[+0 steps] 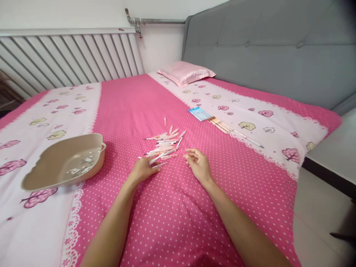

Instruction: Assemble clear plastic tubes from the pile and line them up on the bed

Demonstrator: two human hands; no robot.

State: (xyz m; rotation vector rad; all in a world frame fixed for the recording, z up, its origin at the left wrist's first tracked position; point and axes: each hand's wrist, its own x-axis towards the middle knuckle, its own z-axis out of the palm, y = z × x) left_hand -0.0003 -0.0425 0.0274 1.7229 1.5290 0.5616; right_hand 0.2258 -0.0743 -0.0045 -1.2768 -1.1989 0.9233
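Note:
A loose heap of pen parts (165,144), thin refills and pale pink barrels, lies on the pink dotted bedspread (167,215). My left hand (143,168) rests at the heap's near edge, fingers curled around one or two thin pen pieces. My right hand (198,163) hovers just right of the heap, fingers bent in a loose pinch; what they hold, if anything, is too small to make out. Further right lies a row of assembled pens (211,118), blue ones beside tan ones, and a single pen (250,141) apart.
A beige plastic basin (55,174) with a few small parts inside sits at the left on the white band of the cover. A pink pillow (185,72) lies by the grey headboard (264,48). The bed's edge and floor (314,207) are at the right.

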